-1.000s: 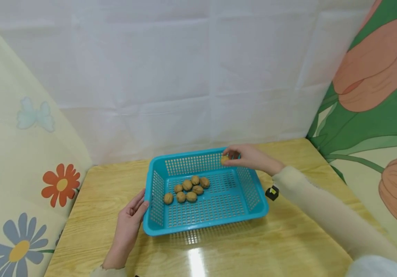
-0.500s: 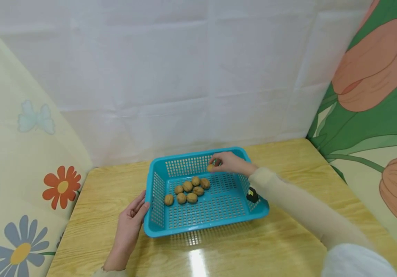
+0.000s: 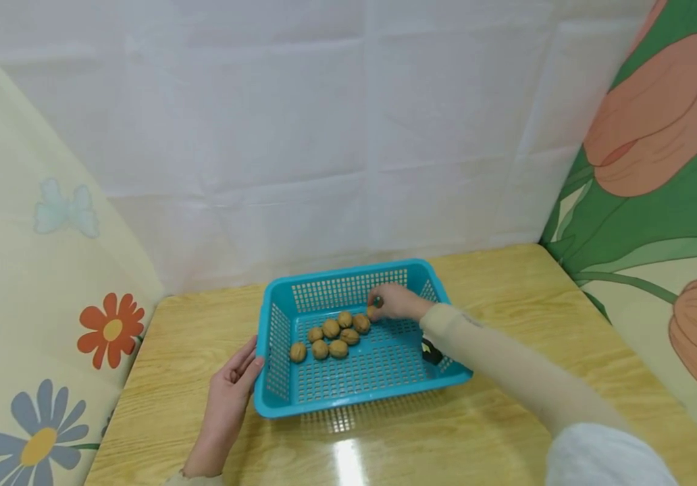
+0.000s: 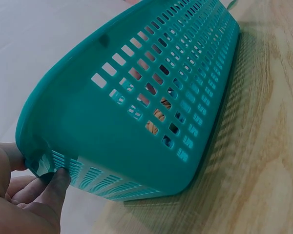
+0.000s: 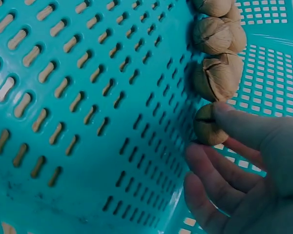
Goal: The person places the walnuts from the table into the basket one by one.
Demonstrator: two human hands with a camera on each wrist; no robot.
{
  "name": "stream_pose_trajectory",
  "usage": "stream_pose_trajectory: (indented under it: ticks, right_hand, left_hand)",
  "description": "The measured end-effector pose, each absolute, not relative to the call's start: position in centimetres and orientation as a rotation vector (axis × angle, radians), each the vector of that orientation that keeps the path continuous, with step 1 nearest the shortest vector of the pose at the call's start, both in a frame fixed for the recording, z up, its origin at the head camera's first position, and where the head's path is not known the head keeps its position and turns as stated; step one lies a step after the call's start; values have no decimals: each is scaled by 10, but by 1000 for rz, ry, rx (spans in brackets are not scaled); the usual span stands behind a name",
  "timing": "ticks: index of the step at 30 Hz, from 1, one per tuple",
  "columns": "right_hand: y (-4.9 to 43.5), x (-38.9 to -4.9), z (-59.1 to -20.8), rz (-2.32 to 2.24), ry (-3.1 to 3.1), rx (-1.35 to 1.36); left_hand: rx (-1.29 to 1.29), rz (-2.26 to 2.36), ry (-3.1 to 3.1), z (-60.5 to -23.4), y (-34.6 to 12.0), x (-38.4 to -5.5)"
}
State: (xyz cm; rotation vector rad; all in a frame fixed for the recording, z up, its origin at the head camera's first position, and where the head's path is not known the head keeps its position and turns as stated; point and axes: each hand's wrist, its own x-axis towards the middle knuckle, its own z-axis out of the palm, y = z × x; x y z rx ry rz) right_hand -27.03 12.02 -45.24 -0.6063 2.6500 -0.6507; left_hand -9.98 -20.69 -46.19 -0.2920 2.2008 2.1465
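Note:
A turquoise plastic basket with slotted walls stands on the table. My left hand grips its left rim, thumb on top; in the left wrist view the fingertips curl under the edge. My right hand reaches inside toward the back wall. Between its thumb and fingers it pinches a walnut, low at the basket floor beside the end of a row of walnuts. Several more walnuts lie grouped in the left half of the basket. Part of the pinched walnut is hidden by the thumb.
The wooden table extends around the basket on all sides. Behind it hangs a white cloth, and painted flower panels flank both sides. A black device sits under my right wrist.
My right hand has moved left and down from the basket's back rim, carrying the walnut to the floor beside the others. My left hand has stayed on the rim.

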Motion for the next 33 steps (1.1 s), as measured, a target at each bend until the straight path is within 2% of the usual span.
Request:
stream_pose_trajectory:
  ticks: [15,24,28,33]
  right_hand:
    - [122,-270,-450,-697,2569,-586]
    - [149,-259,-412,-732,2632,-699]
    - [170,-250,-393,-823,2663,-777]
    - [205,-236,-377,-979,2696,-747]
  left_hand:
    - [-302,2145,2199,-463,-207,-100]
    - [-298,2136,2212,-463,-207,-101]
    - [-308,2140,2206,-463,-207,-101]
    - [-319,2142,2209,-462,-206,-100]
